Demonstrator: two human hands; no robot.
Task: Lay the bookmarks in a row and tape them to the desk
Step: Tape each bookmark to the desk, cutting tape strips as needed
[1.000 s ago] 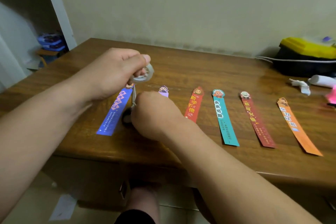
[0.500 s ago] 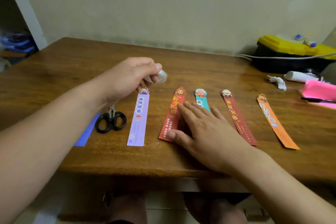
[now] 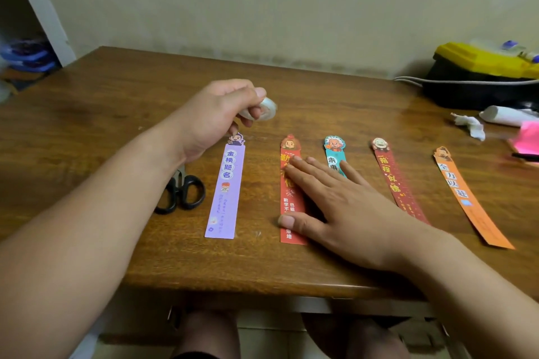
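Observation:
Several bookmarks lie in a row on the wooden desk (image 3: 116,114): purple (image 3: 226,192), red (image 3: 287,198), teal (image 3: 335,154), dark red (image 3: 395,181) and orange (image 3: 463,195). My left hand (image 3: 215,116) hovers above the top of the purple bookmark, gripping a small roll of clear tape (image 3: 264,109). My right hand (image 3: 335,201) lies flat with fingers spread, pressing on the red bookmark and covering most of the teal one. My left forearm hides whatever lies left of the scissors.
Black-handled scissors (image 3: 183,191) lie left of the purple bookmark, partly under my left wrist. At the back right sit a black and yellow case (image 3: 481,76), a white tube (image 3: 504,115), crumpled tissue (image 3: 469,124) and a pink pad (image 3: 528,140). A white shelf (image 3: 43,9) stands at left.
My right hand left the scissors, which now lie on the desk, and settled flat on the red and teal bookmarks. My left hand with the tape shifted right, over the purple bookmark.

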